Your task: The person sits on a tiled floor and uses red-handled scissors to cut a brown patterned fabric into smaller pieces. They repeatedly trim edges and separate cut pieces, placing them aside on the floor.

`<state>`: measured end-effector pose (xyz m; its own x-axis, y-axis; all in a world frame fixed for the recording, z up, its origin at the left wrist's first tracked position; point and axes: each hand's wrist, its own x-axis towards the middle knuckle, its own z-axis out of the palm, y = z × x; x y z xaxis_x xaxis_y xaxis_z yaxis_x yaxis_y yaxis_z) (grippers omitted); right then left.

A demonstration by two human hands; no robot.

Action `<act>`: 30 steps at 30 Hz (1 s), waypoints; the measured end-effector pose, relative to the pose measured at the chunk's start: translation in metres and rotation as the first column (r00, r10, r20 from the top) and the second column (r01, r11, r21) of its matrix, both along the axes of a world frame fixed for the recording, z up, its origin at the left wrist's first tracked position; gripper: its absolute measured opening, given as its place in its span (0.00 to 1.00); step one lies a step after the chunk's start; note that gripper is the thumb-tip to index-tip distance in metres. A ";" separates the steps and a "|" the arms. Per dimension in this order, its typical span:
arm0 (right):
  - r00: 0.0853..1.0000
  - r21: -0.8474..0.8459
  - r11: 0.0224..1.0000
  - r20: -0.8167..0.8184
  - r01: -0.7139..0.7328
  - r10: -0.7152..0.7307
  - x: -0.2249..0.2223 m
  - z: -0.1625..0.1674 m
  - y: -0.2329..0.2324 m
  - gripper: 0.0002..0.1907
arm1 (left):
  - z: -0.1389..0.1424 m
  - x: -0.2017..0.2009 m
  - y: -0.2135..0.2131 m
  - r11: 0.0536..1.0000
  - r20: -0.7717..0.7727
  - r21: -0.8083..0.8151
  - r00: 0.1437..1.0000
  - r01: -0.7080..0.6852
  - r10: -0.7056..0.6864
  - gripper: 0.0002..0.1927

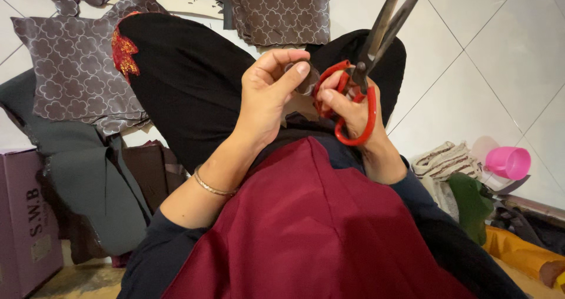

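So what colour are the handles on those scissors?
Red, with dark metal blades. The scissors sit in the right hand; the head view shows them best.

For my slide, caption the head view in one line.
Seated on a tiled floor, left hand pinches a small fabric piece while right hand holds red-handled scissors.

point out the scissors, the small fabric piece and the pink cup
scissors (366, 102): head view, on the red handle loop in the right hand
small fabric piece (307, 82): head view, on its patterned face by the left thumb
pink cup (511, 162): head view, on its side wall
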<state>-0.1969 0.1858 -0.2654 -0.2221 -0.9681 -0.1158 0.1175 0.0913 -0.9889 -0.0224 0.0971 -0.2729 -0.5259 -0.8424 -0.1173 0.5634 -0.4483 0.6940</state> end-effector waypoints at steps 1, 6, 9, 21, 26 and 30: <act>0.999 0.004 1.000 -0.032 -0.008 0.008 -0.001 0.000 0.003 0.09 | 0.002 0.002 0.001 1.000 0.008 -0.014 1.000 -0.005 0.005 0.10; 0.984 -0.006 0.992 -0.126 -0.129 0.127 -0.013 0.000 0.020 0.09 | 0.018 0.010 0.003 0.999 -0.078 -0.037 0.997 0.007 -0.010 0.14; 0.968 0.115 0.982 -0.182 -0.153 0.172 -0.017 0.000 0.031 0.10 | 0.029 0.012 0.006 0.992 -0.037 -0.115 0.998 -0.047 0.043 0.18; 0.866 0.094 0.929 -0.339 -0.357 0.367 -0.017 0.018 0.042 0.34 | 0.051 0.019 0.011 0.954 0.104 -0.295 0.991 -0.053 0.087 0.31; 0.849 0.094 0.925 -0.371 -0.369 0.377 -0.017 0.021 0.043 0.34 | 0.050 0.020 0.011 0.939 0.121 -0.341 0.989 -0.040 0.086 0.32; 0.844 0.073 0.923 -0.382 -0.378 0.376 -0.017 0.023 0.043 0.33 | 0.049 0.021 0.012 0.927 0.130 -0.374 0.987 -0.040 0.095 0.33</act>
